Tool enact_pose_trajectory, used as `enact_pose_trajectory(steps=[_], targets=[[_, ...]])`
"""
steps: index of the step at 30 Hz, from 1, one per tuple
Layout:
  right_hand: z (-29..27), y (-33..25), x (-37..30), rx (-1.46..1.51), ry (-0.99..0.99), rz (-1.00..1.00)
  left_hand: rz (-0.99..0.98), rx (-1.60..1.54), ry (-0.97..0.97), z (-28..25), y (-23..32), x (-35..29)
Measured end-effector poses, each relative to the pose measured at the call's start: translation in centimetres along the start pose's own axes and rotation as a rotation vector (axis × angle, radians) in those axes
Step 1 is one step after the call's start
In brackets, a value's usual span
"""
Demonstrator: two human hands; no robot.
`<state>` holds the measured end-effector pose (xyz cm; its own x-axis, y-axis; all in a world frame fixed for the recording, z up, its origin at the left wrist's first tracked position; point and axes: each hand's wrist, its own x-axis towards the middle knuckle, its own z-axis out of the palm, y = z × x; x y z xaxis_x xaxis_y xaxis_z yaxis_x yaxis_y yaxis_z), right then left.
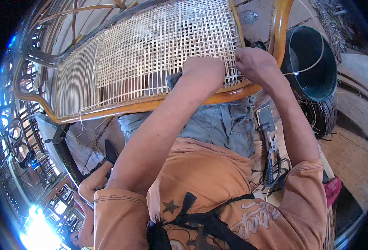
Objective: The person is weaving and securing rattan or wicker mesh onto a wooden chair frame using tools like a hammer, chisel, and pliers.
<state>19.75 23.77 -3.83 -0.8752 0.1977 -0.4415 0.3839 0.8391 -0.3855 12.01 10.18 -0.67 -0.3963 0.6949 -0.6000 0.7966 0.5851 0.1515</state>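
A cane-woven panel (150, 46) in a curved, varnished wooden frame (150, 104) lies across my lap. Close to the panel's right end, my left hand (205, 71) is closed over the weave; its fingertips are hidden from view. A dark grey object (174, 80) shows beside that wrist, and I cannot tell whether the hand holds it. At the right edge of the weave, my right hand (255, 62) is closed in a pinch. A pale cane strand (303, 71) trails from near this hand and arcs over the bucket.
A dark green bucket (311, 62) stands at the right, with a coil of dark strands (323, 118) below it. Scissors (272, 146) lie beside my right hip. Another person's arm (94, 183) shows at the lower left, near stacked furniture frames (25, 146).
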Motion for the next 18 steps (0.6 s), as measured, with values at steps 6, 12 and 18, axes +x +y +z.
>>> enact_pose_trajectory(steps=[6, 12, 18], targets=[[0.1, 0.6, 0.0, 0.007, 0.03, -0.067, -0.152, -0.209, 0.024, 0.9, -1.3, -0.2], [0.8, -0.4, 0.4, -0.029, 0.051, 0.004, -0.183, -0.159, 0.101, 1.3, -0.7, -0.6], [0.4, -0.4, -0.1, 0.056, 0.106, -0.055, -0.097, 0.05, 0.006, -0.2, -0.9, -0.3]])
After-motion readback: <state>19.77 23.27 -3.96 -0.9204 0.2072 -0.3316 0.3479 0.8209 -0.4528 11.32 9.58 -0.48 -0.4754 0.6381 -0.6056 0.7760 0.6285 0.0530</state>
